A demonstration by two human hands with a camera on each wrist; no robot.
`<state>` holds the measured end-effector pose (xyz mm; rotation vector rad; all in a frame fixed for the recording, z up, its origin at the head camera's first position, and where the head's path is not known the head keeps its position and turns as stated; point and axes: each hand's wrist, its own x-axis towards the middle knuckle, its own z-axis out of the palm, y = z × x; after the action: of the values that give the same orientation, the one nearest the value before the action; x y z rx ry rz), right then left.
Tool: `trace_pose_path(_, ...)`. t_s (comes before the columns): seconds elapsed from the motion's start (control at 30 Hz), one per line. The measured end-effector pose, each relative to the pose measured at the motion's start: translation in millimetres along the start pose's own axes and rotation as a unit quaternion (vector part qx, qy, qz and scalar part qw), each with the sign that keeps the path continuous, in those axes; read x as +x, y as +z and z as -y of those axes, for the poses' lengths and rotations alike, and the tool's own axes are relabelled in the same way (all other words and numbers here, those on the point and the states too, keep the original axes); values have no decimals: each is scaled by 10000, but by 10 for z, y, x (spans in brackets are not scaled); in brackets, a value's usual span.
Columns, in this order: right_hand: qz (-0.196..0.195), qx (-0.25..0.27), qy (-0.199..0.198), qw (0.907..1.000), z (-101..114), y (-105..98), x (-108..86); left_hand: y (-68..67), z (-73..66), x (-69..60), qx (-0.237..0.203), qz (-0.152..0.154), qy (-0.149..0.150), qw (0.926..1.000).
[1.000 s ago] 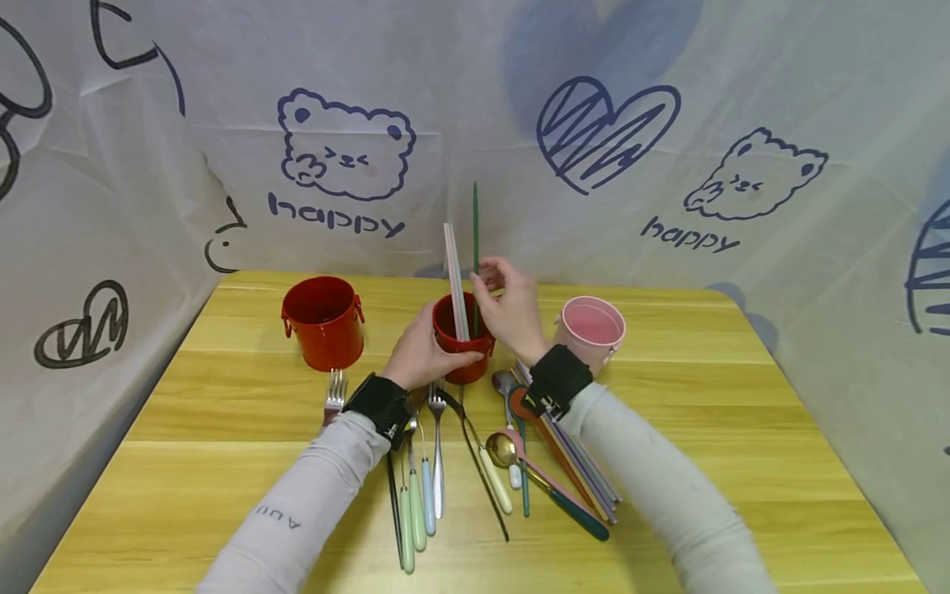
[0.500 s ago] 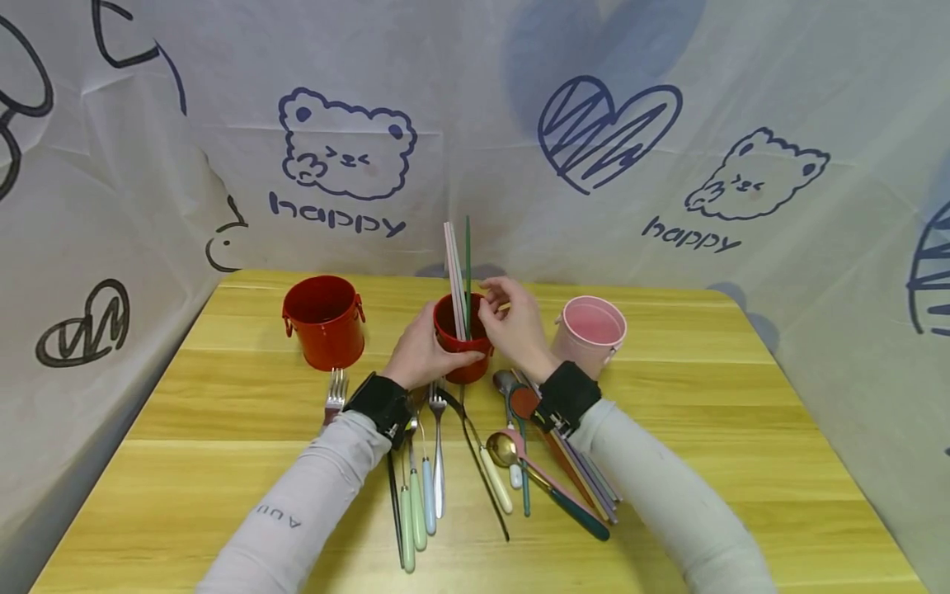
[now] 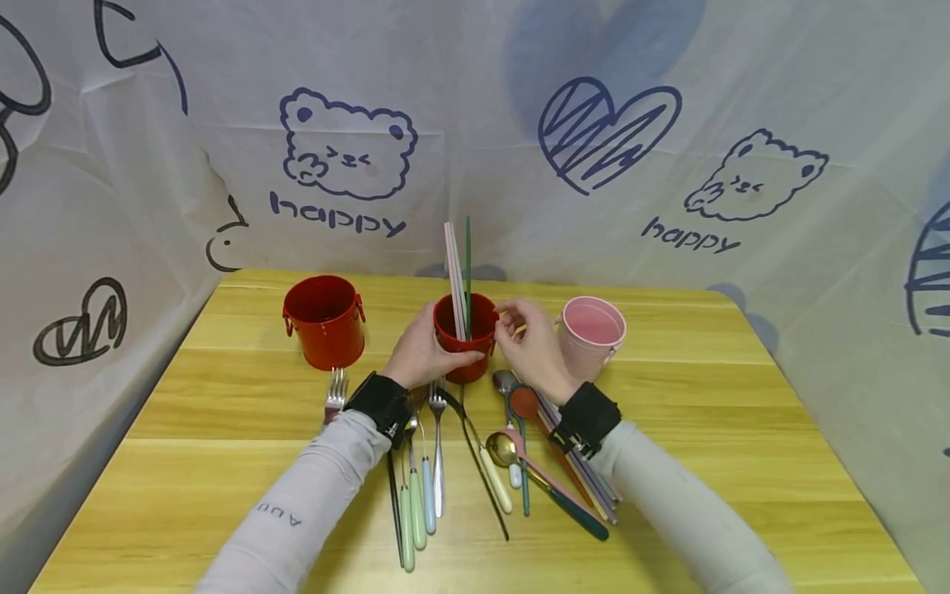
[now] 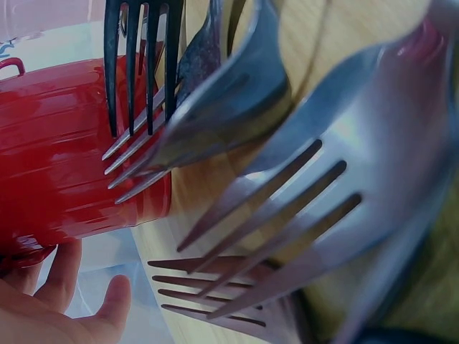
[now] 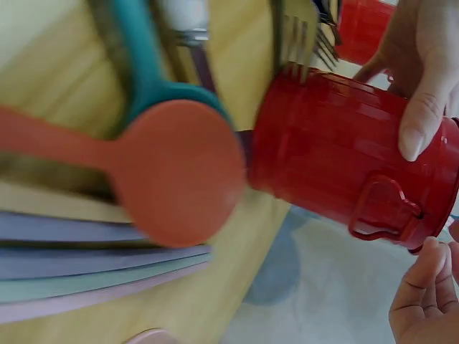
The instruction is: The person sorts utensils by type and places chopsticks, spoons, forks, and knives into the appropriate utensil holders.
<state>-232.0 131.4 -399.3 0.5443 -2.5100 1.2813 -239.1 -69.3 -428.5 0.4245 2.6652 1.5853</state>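
Observation:
A small red bucket (image 3: pixel 472 363) stands mid-table in the head view, with pale chopsticks (image 3: pixel 452 272) and a green chopstick (image 3: pixel 468 264) upright inside. My left hand (image 3: pixel 421 350) grips its left side, thumb across the front. In the right wrist view, that thumb lies on the red wall. Beside the right rim is my right hand (image 3: pixel 530 342), fingers loosely bent, no object visible in them. Its fingertips (image 5: pixel 429 258) are very near the rim; whether they touch it I cannot tell.
Another red bucket (image 3: pixel 326 326) stands left, a pink bucket (image 3: pixel 591 330) right. In front lie several forks (image 3: pixel 438 445), a gold spoon (image 3: pixel 502 450), an orange-brown spoon (image 5: pixel 179 172) and more chopsticks (image 3: pixel 586 470). A drawn-on white cloth (image 3: pixel 475 99) hangs behind.
The green chopstick has dropped lower into the bucket and been let go. My right hand has drawn back rightward and down to the rim. The left hand has kept its hold.

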Motion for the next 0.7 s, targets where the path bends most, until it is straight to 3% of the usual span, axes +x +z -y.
trace_pose_path(0.43, 474, -379, 61, 9981, -223, -182, -317, 4, -4, -6, -116, 16, -184, 9998)
trace_pose_path(0.7, 987, -1114, 330, 9883, -335, -375, -495, 1, -8, -4, -91, 45, -262, 9996)
